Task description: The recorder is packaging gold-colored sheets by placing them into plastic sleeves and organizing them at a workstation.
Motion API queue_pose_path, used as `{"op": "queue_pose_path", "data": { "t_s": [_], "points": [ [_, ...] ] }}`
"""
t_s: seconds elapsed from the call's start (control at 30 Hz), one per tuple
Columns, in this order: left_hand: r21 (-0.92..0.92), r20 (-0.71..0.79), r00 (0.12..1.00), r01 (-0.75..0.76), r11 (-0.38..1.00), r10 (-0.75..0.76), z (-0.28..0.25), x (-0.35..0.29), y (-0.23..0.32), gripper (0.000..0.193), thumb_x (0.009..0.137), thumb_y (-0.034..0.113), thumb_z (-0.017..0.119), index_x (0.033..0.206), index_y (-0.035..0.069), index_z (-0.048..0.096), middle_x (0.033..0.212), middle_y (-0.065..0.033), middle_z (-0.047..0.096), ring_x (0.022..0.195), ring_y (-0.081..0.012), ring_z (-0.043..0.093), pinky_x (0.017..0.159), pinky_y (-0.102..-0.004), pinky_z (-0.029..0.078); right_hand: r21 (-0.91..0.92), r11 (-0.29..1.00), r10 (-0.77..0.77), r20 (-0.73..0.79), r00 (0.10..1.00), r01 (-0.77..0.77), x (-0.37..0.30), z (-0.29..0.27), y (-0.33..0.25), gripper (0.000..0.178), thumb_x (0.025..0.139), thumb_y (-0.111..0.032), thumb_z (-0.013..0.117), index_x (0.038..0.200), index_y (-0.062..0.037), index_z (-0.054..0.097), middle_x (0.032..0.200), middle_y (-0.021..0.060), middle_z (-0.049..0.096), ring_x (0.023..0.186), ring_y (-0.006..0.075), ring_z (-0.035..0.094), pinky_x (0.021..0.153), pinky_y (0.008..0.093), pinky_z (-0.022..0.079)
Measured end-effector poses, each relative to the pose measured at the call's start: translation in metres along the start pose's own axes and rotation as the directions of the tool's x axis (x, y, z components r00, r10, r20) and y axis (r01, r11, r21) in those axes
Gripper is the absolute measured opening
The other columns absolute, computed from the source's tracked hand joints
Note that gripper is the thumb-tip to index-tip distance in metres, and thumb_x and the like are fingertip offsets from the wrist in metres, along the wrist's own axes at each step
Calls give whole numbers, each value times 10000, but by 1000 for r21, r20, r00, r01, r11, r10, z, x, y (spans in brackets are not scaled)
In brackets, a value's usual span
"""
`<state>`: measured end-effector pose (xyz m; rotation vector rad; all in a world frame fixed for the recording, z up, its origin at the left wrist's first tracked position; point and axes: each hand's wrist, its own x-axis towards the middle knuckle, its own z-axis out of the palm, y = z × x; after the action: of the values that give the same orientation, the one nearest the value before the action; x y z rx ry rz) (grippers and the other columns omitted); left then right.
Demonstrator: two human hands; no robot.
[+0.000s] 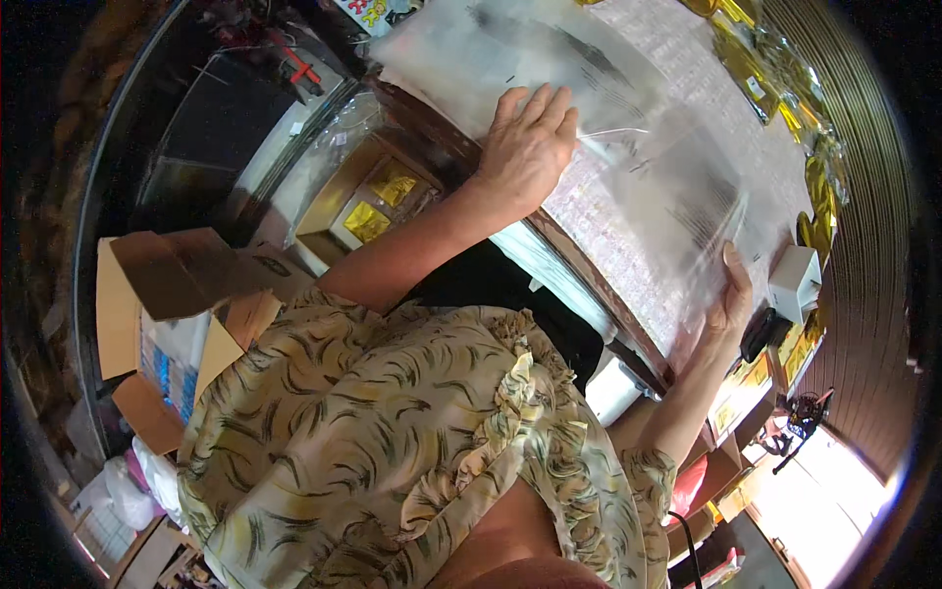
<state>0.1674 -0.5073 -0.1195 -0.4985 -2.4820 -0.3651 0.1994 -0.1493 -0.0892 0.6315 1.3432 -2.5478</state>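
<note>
My left hand [530, 147] lies palm down, with its fingers slightly spread, on a pile of clear plastic bags [461, 54] with dark print. The palm hides what is right under it. To its right, a clear plastic bag [682, 182] with lines of small print is spread over the table. My right hand [728, 294] holds this bag by its near right side, thumb on top; its other fingers are partly hidden. Beneath the bag is a pale pinkish patterned table cover [599, 211].
Gold foil packets [751, 74] line the table's far right edge. A small white box [795, 280] and a black object [763, 334] are beside my right hand. On the left are an open carton [162, 294] and a box with gold packets [383, 201].
</note>
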Motion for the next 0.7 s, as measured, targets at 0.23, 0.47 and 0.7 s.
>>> {"op": "queue_pose_path", "data": {
  "t_s": [0.23,0.47,0.7],
  "points": [
    [-23,-9,996,86,996,-87,-3,18,-27,440,825,374,745,954,-38,661,1123,-215,603,1073,-331,547,924,-464,426,-3,995,-102,-103,989,103,-25,-27,-25,260,876,-10,645,1129,50,624,1022,152,706,919,251,704,837,379,597],
    [-14,62,975,216,976,-215,-4,26,-37,467,750,343,808,934,-35,606,1046,-166,562,983,-347,540,834,-463,430,-139,975,-194,-140,971,174,-26,-42,-20,210,858,-2,648,1057,65,646,1053,145,687,954,214,676,884,327,554],
    [-313,146,957,285,906,-251,-4,35,-34,264,812,215,751,886,8,605,933,-201,638,859,-369,636,760,-421,503,-368,898,-314,-147,938,243,-44,1,-31,237,823,-8,678,1054,45,657,980,111,690,897,193,672,805,286,548]
  ]
}}
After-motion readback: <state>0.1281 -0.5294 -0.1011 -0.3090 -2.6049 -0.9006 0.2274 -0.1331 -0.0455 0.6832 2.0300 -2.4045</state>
